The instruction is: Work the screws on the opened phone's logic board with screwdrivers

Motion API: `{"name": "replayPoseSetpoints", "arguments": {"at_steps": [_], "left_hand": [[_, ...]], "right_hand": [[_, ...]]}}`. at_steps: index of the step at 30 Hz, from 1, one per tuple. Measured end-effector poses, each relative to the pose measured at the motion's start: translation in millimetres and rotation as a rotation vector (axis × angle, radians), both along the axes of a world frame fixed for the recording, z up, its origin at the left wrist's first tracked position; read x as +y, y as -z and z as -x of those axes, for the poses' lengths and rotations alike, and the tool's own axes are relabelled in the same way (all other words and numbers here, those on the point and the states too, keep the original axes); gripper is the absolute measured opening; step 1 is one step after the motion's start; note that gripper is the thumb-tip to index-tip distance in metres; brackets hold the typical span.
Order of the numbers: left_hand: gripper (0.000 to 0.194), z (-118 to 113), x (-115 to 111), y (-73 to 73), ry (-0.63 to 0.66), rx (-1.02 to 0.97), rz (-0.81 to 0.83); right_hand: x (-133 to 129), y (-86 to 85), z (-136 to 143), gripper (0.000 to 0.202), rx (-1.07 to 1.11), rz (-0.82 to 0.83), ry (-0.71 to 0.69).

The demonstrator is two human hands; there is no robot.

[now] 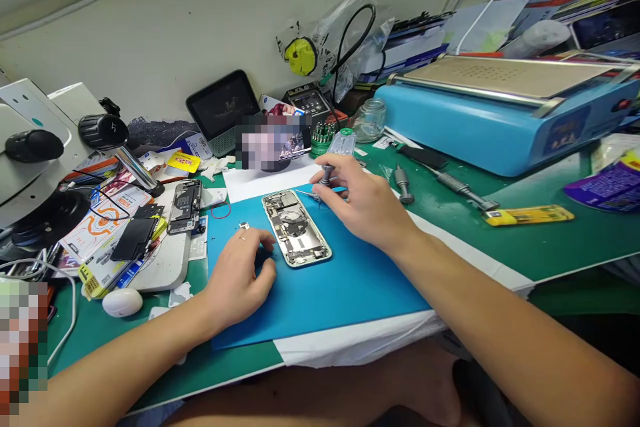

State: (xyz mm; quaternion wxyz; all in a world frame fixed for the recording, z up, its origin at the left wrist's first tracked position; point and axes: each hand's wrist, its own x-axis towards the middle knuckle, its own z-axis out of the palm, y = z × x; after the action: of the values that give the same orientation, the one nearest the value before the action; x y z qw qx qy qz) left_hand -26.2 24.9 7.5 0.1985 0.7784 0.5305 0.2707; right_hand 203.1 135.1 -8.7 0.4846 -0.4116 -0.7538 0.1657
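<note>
Right hand pinches what looks like a small screwdriver near the blue mat's far edge. Left hand, empty and curled half open, rests by the mat's left edge. Between them lies an opened phone, just beside the left hand; bare mat stretches to the near edge.

Mat plain blue; tabletop green; phone silver, black; case white.

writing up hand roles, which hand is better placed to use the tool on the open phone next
Right, probably: the right hand holds the grey-handled tool near the open phone; the left hand appears empty.
</note>
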Motion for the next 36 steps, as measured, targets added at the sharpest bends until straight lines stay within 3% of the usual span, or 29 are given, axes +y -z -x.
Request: {"name": "replayPoseSetpoints", "arguments": {"at_steps": [2, 5, 7, 9, 20, 29, 36], "left_hand": [[0.018, 0, 0, -1.1, -0.022, -0.035, 0.024], [0.022, 1, 1, -3.2, -0.052, -0.088, 0.066], [0.024, 1, 2, -4.5, -0.059, -0.116, 0.087], [0.024, 2, 2, -5.1, -0.058, -0.134, 0.101], [0.025, 0, 3, -4.6, -0.047, -0.123, 0.11], [0.023, -1, 3, -0.7, -0.029, -0.069, 0.032], [0.019, 1, 5, 3.6, 0.032, -0.061, -0.007]], "right_hand": [[-6, -1.7, 4, 0.041, 0.136, 0.017, -0.064], [-17, -4.3, 12, 0.046, 0.341, 0.144, -0.378], [-25, -4.5, 17, 0.04, 0.371, 0.215, -0.576], [-30, -3.1, 20, 0.032, 0.314, 0.242, -0.658], [-33, 5.6, 27, 0.02, 0.189, 0.164, -0.657], [-34, -5.6, 27, 0.027, 0.489, 0.249, -0.584], [-33, -9.3, 26, 0.03, 0.532, 0.317, -0.588]]}}
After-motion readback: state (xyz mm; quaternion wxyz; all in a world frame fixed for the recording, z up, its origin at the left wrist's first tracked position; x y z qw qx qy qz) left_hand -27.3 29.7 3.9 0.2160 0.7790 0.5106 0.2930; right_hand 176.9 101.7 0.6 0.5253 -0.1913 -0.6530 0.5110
